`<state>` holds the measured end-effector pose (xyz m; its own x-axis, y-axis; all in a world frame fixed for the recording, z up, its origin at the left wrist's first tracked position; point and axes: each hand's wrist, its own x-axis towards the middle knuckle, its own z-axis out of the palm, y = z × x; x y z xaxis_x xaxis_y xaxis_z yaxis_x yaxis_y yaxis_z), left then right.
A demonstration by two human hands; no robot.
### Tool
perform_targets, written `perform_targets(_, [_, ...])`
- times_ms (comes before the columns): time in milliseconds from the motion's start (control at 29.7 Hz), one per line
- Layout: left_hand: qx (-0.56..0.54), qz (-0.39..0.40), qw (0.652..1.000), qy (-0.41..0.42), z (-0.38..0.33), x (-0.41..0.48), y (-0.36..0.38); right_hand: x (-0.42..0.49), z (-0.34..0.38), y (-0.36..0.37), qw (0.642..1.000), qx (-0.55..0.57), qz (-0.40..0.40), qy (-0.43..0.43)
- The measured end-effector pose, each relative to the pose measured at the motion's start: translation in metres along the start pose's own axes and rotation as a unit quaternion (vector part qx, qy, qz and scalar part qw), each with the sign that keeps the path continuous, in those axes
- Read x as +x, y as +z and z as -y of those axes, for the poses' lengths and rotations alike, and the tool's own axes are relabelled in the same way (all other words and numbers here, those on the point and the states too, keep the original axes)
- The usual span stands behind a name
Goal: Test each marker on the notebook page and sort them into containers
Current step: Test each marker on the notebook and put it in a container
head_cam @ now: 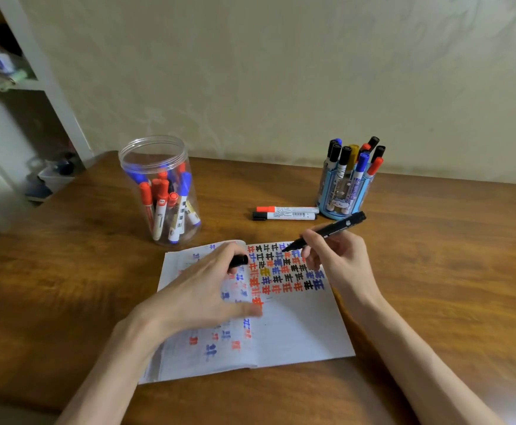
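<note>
The right hand pinched a black marker in curled fingers, its tip over the top marks on the notebook. The left hand lay on the other page, fingers curled round the black cap. Past the left fingers stood a clear jar of markers. Past the right fingers stood a blue cup of markers, with 2 loose markers beside it.
</note>
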<state>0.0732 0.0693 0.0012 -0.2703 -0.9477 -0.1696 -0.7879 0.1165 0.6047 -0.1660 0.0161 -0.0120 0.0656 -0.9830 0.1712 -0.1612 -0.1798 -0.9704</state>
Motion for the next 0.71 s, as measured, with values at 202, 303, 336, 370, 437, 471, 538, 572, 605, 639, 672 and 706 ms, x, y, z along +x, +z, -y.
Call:
perform_targets(202, [0.084, -0.033, 0.995, -0.028, 0.009, 0.003, 0.008, -0.004, -0.011, 0.006, 0.997, 0.024, -0.028, 0.065])
perform_targets(303, [0.068, -0.034, 0.997, -0.027, 0.009, 0.002, 0.01, 0.0, -0.011, 0.008, 0.997, 0.025, -0.033, 0.058])
perform_targets(336, [0.065, -0.037, 0.997, -0.027, 0.009, 0.002, 0.011, 0.001, -0.011, 0.009, 0.997, 0.028, -0.036, 0.057])
perform_targets(370, [0.064, -0.042, 0.997, -0.028, 0.01, 0.004, 0.012, 0.002, -0.01, 0.009, 0.997, 0.029, -0.039, 0.057])
perform_targets(437, [0.067, -0.06, 0.995, -0.03, 0.011, 0.009, 0.012, 0.003, -0.009, 0.009, 0.997, 0.025, -0.041, 0.056])
perform_targets(471, [0.066, -0.068, 0.995, -0.03, 0.012, 0.011, 0.012, 0.003, -0.009, 0.008, 0.998, 0.023, -0.039, 0.053])
perform_targets(538, [0.055, -0.071, 0.996, -0.026, 0.013, 0.016, 0.011, 0.002, -0.009, 0.007, 0.998, 0.025, -0.036, 0.049])
perform_targets(572, [0.053, -0.067, 0.996, -0.022, 0.013, 0.018, 0.01, 0.002, -0.009, 0.006, 0.998, 0.025, -0.035, 0.049])
perform_targets(605, [0.056, -0.059, 0.996, -0.02, 0.014, 0.019, 0.008, 0.001, -0.009, 0.005, 0.998, 0.023, -0.033, 0.049])
perform_targets(639, [0.062, -0.049, 0.997, -0.02, 0.014, 0.019, 0.006, 0.001, -0.007, 0.005, 0.998, 0.019, -0.027, 0.047])
perform_targets(672, [0.067, -0.042, 0.997, -0.018, 0.014, 0.019, 0.004, 0.0, -0.006, 0.005, 0.999, 0.013, -0.017, 0.044])
perform_targets(706, [0.066, -0.04, 0.997, -0.016, 0.014, 0.019, 0.002, 0.0, -0.004, 0.005, 0.999, 0.006, -0.006, 0.044])
